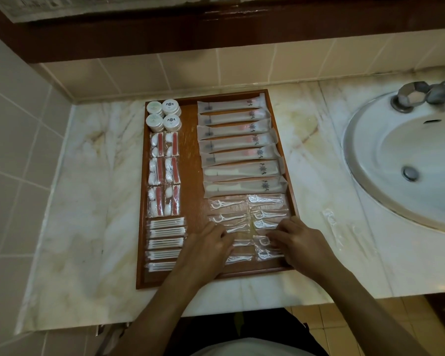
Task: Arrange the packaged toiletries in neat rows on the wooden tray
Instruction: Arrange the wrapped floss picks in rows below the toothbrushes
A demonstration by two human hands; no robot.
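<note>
At the wooden tray's (pixel 190 160) near end, floss-pick packets (pixel 265 201) are being squared under flat-fingered left hand (pixel 211 242) and right hand (pixel 296 240); nudging the stragglers level likely follows.

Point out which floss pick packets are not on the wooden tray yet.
The clear floss pick packets lying on the marble counter between the wooden tray and the sink. All the other floss packets lie inside the tray's near right corner.
</note>
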